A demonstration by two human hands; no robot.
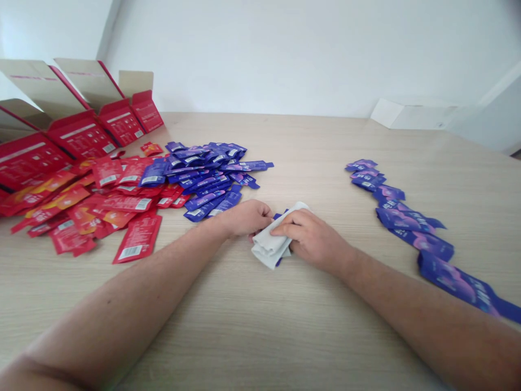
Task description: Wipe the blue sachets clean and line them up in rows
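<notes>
Our right grip (316,237) is closed on a folded white cloth (269,243), which lies over a purple packet (278,216). That packet sits directly between our two hands: just right of the left grip (249,218) and under the cloth, left of the right grip's palm. Only slivers show, one beyond the cloth and one on its near side, so we judge that its long axis runs roughly away from us; the cloth hides the rest. Both hands are about equally near. The left grip is narrow, its fingertips at the packet's left edge, but we cannot tell whether they pinch it or merely steady it.

Beyond and left of the left grip, we see a heap of purple packets (209,179), with red packets (136,239) farther left on the bench (244,331). Behind those, red boxes (81,136) stand with flaps up; we cannot see into them. Right of the right grip, a staggered line of purple packets (409,220) runs away from us, and well beyond it lies a white box (421,115), contents hidden.
</notes>
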